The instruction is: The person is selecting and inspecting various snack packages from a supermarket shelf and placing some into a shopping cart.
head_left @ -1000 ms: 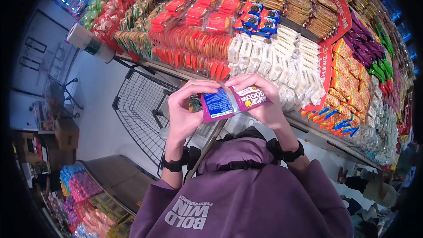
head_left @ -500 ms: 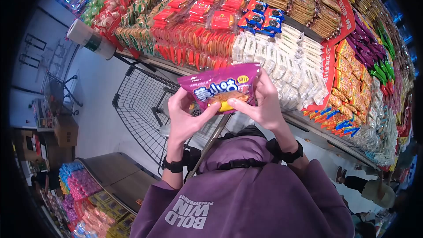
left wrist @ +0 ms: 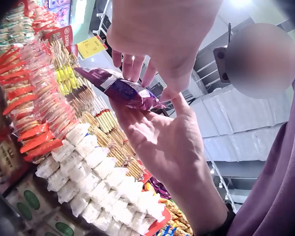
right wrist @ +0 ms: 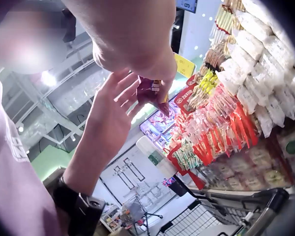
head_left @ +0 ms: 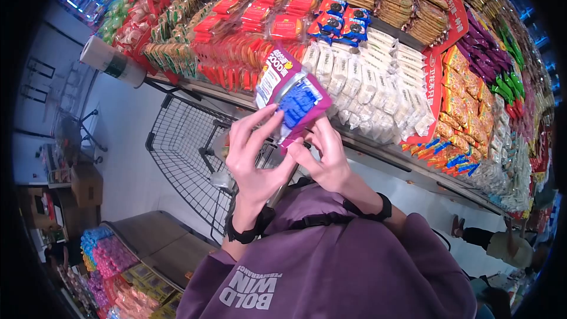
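Note:
A purple snack packet point(head_left: 292, 97) with a blue text panel and a white GOOD label stands tilted above both hands. My right hand point(head_left: 328, 156) holds its lower edge, thumb in front and fingers partly hidden behind. My left hand point(head_left: 251, 150) has its fingers extended, with fingertips resting on the packet's printed face and the thumb close to the right thumb. In the left wrist view, the right palm point(left wrist: 160, 135) lies beneath the packet point(left wrist: 130, 92) while the left fingers touch it from above. The right wrist view shows part of the packet point(right wrist: 148, 91) between the hands.
Ahead slopes a display of wrapped snacks: red-topped packs point(head_left: 286, 26), blue cookie packs point(head_left: 342, 20), white-wrapped bars point(head_left: 384, 77) and orange bags point(head_left: 466, 100). A black wire shopping cart point(head_left: 186, 142) stands at left, below a plastic bag roll point(head_left: 112, 62). Another person point(head_left: 508, 248) is at lower right.
The packet was turned from its blue-panel side to its purple picture front, then back again, now tilted and raised towards the shelf. The left fingers have loosened and spread on it.

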Available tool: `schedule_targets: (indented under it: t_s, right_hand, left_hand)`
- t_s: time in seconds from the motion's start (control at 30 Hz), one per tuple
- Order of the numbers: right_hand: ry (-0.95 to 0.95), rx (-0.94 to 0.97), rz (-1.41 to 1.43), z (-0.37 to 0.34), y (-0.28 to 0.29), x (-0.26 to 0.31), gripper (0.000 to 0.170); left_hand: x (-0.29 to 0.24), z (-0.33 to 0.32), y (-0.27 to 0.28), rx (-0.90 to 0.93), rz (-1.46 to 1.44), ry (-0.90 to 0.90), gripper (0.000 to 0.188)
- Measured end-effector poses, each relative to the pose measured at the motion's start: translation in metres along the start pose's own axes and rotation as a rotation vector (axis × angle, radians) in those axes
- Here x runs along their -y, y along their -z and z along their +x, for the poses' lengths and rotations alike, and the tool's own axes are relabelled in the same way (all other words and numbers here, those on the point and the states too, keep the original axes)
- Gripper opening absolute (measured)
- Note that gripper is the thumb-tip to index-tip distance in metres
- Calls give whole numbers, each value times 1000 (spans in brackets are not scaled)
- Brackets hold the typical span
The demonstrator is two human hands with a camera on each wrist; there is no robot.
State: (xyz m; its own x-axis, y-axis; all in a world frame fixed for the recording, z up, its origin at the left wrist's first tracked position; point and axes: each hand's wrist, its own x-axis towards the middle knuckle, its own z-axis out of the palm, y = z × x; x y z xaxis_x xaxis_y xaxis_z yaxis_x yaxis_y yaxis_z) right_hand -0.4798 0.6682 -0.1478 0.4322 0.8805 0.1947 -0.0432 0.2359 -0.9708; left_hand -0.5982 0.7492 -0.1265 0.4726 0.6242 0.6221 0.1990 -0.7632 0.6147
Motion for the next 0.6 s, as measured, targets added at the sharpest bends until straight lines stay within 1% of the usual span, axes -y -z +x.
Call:
schedule_targets:
  t_s: [0.03, 0.07, 0.13, 0.17, 0.27, 0.3, 0.4, 0.43, 0.53, 0.6]
  right_hand:
    - [-83, -8, 160, -1, 1, -2, 54]
    - [-40, -83, 219, 4, -1, -2, 43]
    - [-177, -117, 259, 11, 12, -11, 32]
    - [-162, -118, 230, 15, 14, -7, 25]
    - [-213, -76, 233, 15, 23, 2, 25]
    - [-226, -72, 211, 14, 25, 1, 27]
    - [-223, -49, 233, 14, 28, 1, 28]
    - [-241, -56, 251, 14, 28, 0, 30]
    - [-208, -40, 221, 15, 27, 3, 32]
    - [-223, -23, 192, 16, 28, 4, 34]
  left_hand:
    - [-8, 1, 0, 34, -56, 32, 35]
    - [-8, -1, -2, 43, -46, 10, 33]
    - [-3, -4, -4, 61, -12, -33, 31]
    - [-3, -3, -5, -4, -27, -8, 26]
    - [1, 0, -2, -176, -15, 161, 32]
    - [5, 3, 0, -154, -74, 190, 38]
    - [2, 11, 5, 35, -806, 689, 39]
    - [5, 11, 7, 115, -870, 757, 38]
    - [7, 11, 6, 133, -884, 771, 39]
    - [8, 10, 5, 132, -877, 768, 38]
